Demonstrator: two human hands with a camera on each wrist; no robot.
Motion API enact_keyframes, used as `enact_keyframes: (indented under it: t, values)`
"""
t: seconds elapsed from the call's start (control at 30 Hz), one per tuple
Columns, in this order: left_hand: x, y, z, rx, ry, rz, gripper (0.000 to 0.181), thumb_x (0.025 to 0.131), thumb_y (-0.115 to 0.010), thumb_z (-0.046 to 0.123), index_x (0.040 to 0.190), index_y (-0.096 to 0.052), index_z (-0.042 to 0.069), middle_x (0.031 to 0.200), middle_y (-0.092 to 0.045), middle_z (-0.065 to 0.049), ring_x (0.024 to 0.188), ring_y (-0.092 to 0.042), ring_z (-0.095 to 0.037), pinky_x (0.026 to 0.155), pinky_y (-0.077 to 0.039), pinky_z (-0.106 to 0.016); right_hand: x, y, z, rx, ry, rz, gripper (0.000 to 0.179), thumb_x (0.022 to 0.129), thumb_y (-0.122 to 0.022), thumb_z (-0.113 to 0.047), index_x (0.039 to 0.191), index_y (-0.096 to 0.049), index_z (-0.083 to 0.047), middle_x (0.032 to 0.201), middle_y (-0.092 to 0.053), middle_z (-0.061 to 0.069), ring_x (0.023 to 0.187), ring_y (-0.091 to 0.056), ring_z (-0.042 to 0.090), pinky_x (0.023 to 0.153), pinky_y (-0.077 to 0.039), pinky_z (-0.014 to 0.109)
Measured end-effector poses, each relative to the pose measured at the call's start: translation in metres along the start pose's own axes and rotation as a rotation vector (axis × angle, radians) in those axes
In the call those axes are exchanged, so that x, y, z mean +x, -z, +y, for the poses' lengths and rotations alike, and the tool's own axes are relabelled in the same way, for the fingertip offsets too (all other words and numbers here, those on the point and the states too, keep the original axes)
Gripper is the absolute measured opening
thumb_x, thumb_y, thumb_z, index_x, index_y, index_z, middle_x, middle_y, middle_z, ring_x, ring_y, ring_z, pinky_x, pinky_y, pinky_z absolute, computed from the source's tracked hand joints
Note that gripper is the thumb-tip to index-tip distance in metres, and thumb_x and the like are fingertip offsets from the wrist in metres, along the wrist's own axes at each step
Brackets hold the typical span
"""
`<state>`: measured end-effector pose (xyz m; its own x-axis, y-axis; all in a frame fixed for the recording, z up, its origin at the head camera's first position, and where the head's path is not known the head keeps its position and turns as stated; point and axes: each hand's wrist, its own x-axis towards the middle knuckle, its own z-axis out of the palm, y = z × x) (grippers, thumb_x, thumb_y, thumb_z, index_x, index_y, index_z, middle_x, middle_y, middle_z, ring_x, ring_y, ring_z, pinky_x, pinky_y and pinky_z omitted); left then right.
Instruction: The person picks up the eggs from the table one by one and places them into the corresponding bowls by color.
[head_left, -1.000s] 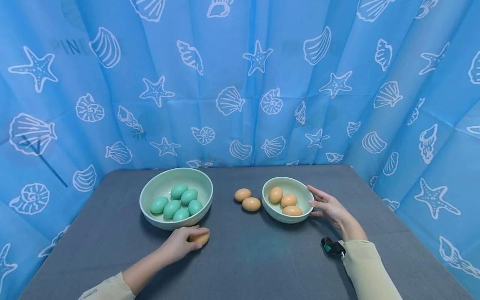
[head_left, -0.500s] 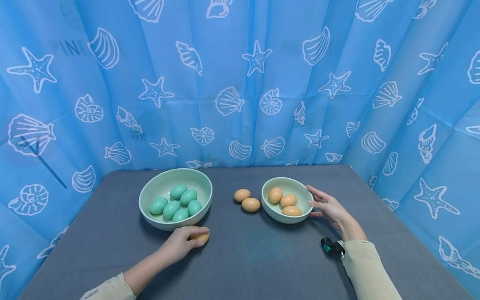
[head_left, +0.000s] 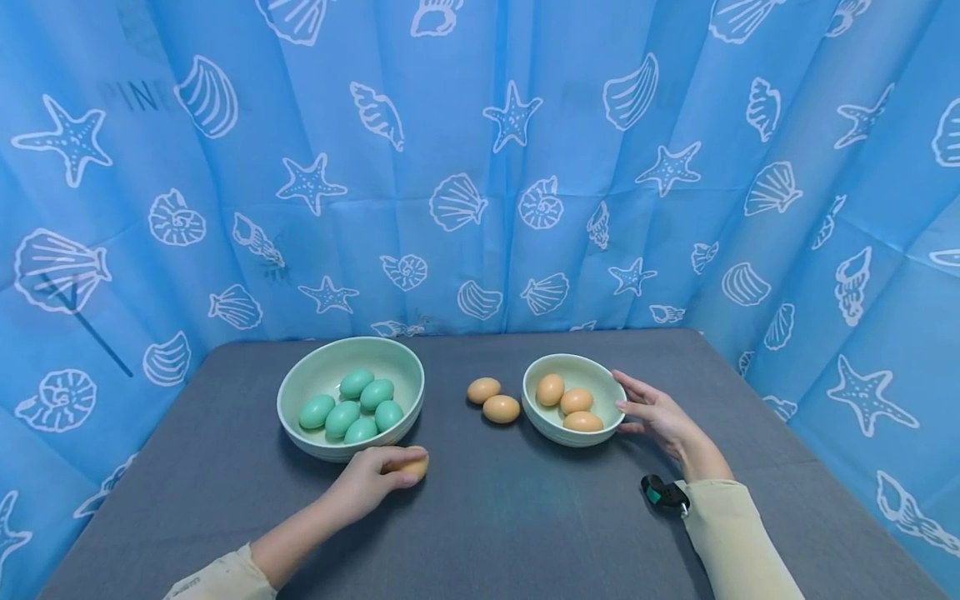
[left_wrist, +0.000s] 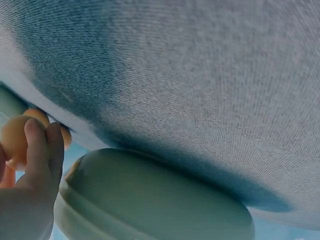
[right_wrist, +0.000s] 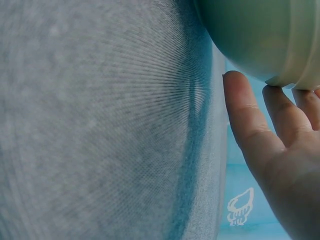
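Observation:
In the head view my left hand (head_left: 375, 482) pinches a brown egg (head_left: 415, 468) just in front of the large green bowl (head_left: 300, 443). Several green eggs (head_left: 342, 418) lie inside that bowl. The left wrist view shows the held egg (left_wrist: 15, 140) between thumb and fingers, off the cloth, beside the bowl's outer wall (left_wrist: 150, 195). At the right, my right hand (head_left: 666, 423) rests its nearly straight fingers against the smaller green bowl (head_left: 551, 427). Inside it are three brown eggs (head_left: 577, 401). Its wall (right_wrist: 260, 40) meets the fingertips in the right wrist view.
Two loose brown eggs (head_left: 500, 408) lie between the bowls on the grey tablecloth (head_left: 480, 533). A black strap (head_left: 663, 492) hangs at the right sleeve. Behind the table hangs a blue curtain (head_left: 480, 242) with white shell and starfish prints.
My left hand, with the brown egg in it, has moved slightly to the right and away from me. The right hand and both bowls stay where they were.

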<state>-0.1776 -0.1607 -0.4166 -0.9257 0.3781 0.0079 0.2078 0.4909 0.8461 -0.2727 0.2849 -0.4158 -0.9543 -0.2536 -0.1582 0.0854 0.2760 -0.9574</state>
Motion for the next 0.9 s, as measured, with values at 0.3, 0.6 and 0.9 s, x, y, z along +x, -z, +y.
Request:
enact_keyframes:
  t: [0.3,0.6,0.9]
  values:
    - [0.004,-0.001,0.005,-0.06,0.048,0.01,0.04,0.095,-0.068,0.01,0.131,-0.063,-0.004,0.134,-0.063,-0.021,0.127,-0.056,-0.038,0.101,-0.051,-0.05,-0.001,-0.001,-0.001,-0.002,0.005,0.001,0.071,0.104,-0.051,-0.012,0.16,-0.008,-0.002,0.165,-0.005,0.027,0.149,-0.02,0.048,0.098,-0.054,0.044]
    - [0.01,-0.005,0.012,-0.114,0.051,0.018,0.04,0.095,-0.068,0.008,0.132,-0.062,-0.005,0.135,-0.062,-0.021,0.128,-0.055,-0.038,0.098,-0.054,-0.044,-0.002,-0.004,-0.002,0.048,0.025,0.015,0.072,0.104,-0.05,-0.009,0.161,-0.005,-0.004,0.166,-0.001,0.023,0.151,-0.013,0.045,0.088,-0.055,0.027]
    - [0.013,-0.007,0.018,-0.167,0.064,0.013,0.039,0.096,-0.065,0.006,0.134,-0.061,-0.005,0.138,-0.059,-0.023,0.126,-0.056,-0.037,0.09,-0.058,-0.038,-0.004,-0.003,-0.007,0.012,0.036,-0.012,0.071,0.103,-0.05,-0.006,0.16,-0.006,-0.003,0.165,0.0,0.023,0.151,-0.008,0.048,0.086,-0.054,0.026]
